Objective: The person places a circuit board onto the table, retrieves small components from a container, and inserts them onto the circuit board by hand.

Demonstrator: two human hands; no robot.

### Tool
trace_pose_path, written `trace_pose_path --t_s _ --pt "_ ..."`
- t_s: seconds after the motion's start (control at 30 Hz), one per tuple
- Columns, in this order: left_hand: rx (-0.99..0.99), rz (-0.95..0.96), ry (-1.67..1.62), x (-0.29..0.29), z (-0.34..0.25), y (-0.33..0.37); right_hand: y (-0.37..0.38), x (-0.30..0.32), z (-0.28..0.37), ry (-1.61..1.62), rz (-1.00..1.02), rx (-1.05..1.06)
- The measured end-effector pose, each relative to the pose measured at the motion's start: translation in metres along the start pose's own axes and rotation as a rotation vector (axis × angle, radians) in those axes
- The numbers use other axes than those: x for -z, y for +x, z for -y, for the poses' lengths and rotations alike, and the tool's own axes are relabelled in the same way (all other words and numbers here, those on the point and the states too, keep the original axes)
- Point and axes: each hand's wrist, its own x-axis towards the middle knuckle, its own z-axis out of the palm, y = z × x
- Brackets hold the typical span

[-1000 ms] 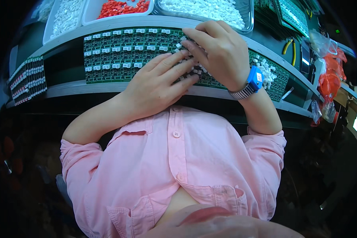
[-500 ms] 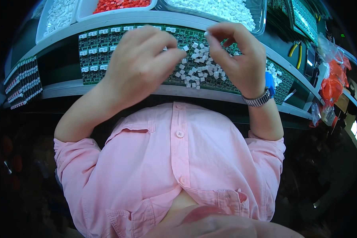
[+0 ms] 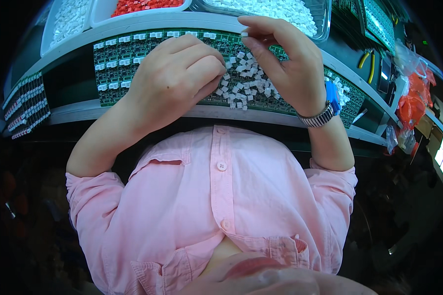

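Your left hand [image 3: 174,81] rests curled on the green board [image 3: 128,69], holding nothing visible; your right hand [image 3: 285,64] pinches one white connector [image 3: 243,34] above the loose pile [image 3: 243,83].

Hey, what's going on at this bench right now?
A person in a pink shirt works over a green circuit board panel on the bench. The left hand is curled, its fingers resting by a loose pile of small white plastic parts lying on the panel. The right hand is raised above the pile, fingertips pinched together, apparently on one white part. Trays of white parts and red parts sit behind.
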Motion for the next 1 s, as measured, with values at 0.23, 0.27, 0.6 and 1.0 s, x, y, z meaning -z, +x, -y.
trace_pose_path --t_s 0.23,0.27,0.6,1.0 --pt "0.004 0.044 0.072 0.007 -0.003 0.004 0.008 0.003 -0.002 -0.119 0.075 0.131" --pt "0.003 0.120 0.081 0.008 -0.004 0.004 0.008 0.003 -0.001 -0.131 0.070 0.124" --pt "0.098 0.011 -0.142 0.014 -0.006 -0.003 0.017 -0.009 -0.007 -0.383 0.057 0.368" --pt "0.178 0.021 -0.322 0.029 -0.004 -0.005 0.025 -0.003 0.003 -0.417 0.144 0.364"
